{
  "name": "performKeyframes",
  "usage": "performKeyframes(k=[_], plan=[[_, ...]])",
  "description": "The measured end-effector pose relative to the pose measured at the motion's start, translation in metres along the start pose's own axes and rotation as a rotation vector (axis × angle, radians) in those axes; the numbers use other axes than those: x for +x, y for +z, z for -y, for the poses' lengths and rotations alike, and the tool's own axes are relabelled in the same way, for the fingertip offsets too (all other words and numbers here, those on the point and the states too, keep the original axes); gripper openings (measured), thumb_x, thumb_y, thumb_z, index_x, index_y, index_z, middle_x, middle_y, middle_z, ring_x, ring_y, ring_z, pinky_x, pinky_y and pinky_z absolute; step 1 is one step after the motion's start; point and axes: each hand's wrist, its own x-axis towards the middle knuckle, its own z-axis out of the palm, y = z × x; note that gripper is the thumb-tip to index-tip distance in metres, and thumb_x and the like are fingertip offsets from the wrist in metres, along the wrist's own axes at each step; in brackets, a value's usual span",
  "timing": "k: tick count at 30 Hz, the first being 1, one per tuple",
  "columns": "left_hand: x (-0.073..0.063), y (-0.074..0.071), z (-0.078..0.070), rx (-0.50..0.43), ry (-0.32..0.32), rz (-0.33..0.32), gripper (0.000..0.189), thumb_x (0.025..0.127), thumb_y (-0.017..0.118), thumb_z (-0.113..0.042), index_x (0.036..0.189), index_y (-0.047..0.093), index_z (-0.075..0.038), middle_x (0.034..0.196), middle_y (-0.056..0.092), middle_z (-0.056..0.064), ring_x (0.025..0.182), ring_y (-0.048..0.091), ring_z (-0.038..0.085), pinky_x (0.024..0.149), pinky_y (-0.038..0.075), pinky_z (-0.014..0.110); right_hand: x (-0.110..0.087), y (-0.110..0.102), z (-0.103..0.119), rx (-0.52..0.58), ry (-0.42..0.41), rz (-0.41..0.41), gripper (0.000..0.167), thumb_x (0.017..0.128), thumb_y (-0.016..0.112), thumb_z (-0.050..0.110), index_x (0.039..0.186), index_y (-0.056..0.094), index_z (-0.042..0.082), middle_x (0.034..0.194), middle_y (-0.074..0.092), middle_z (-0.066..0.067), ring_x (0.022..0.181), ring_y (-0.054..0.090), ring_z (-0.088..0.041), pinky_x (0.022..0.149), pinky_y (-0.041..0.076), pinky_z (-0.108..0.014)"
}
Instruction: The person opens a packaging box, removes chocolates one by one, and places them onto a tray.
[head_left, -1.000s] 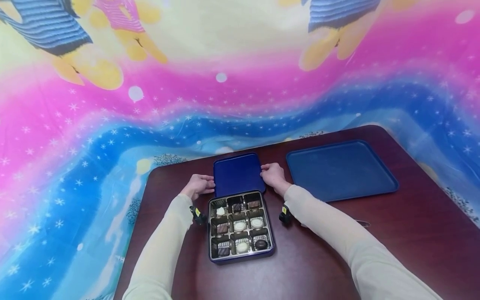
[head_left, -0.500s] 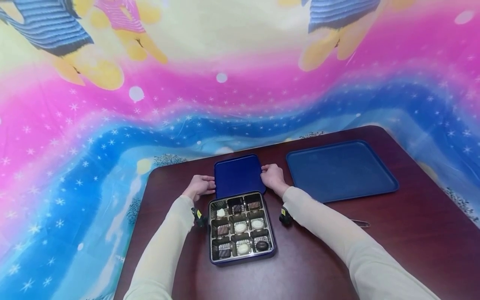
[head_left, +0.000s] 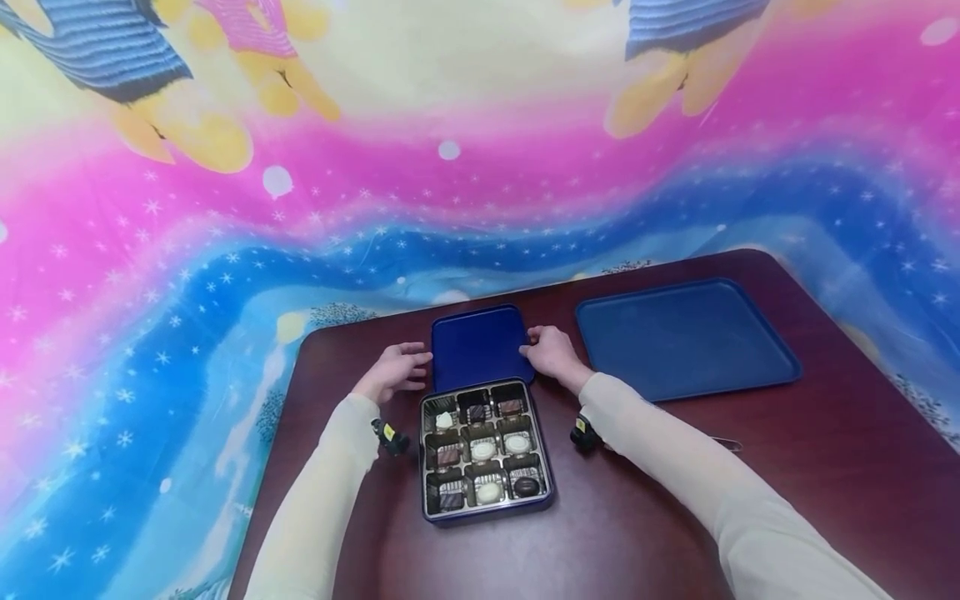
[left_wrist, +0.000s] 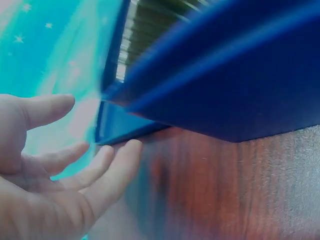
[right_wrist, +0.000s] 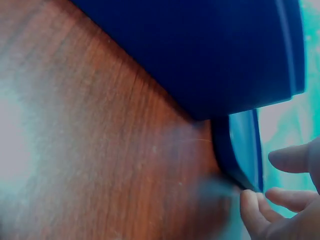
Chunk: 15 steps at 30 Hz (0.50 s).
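Note:
A dark blue tin lid [head_left: 480,346] lies on the table, inner side up, behind the tin of chocolates [head_left: 491,515]. The tin's divided insert holds chocolates, white, brown and dark. My left hand [head_left: 395,371] is at the lid's left edge, its fingers spread. In the left wrist view the thumb and fingers [left_wrist: 125,165] stand apart, with nothing between them. At the lid's right edge is my right hand [head_left: 555,354]. The right wrist view shows its thumb apart from the fingers [right_wrist: 252,207], whose tips are by the lid's corner; contact is hard to tell.
A large blue tray [head_left: 682,342] lies to the right on the brown table [head_left: 615,533]. A thin metal loop [head_left: 729,444] shows beyond my right sleeve, the rest of it hidden. A colourful printed cloth [head_left: 465,200] hangs behind the table's far edge.
Both hands have loosened at the lid: the left fingers have spread and drawn slightly left, the right hand has shifted a little right. The lid and tin stay in place on the table.

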Motion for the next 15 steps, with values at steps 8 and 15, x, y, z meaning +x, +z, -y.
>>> performKeyframes(k=[8,15], plan=[[-0.039,-0.004,-0.013,0.009,0.067,0.010,0.061,0.104,0.059,-0.027,0.156,0.034,-0.006,0.152,0.044,0.022,0.135,0.046,0.043,0.101,0.050,0.054,-0.024,-0.026,0.008,-0.027,-0.153,0.023,0.064,0.097,0.068,0.031,0.150,0.045,0.004,0.138,0.055,-0.020,0.119,0.056,-0.034,0.097,0.048,-0.051],[-0.082,-0.006,-0.018,-0.065,0.150,-0.033,0.056,0.104,0.059,-0.029,0.153,0.040,-0.010,0.153,0.044,0.017,0.135,0.047,0.039,0.101,0.051,0.052,-0.053,-0.057,0.021,-0.014,-0.327,-0.006,0.071,0.092,0.075,0.033,0.150,0.045,0.005,0.142,0.050,-0.019,0.118,0.054,-0.035,0.095,0.049,-0.049]])
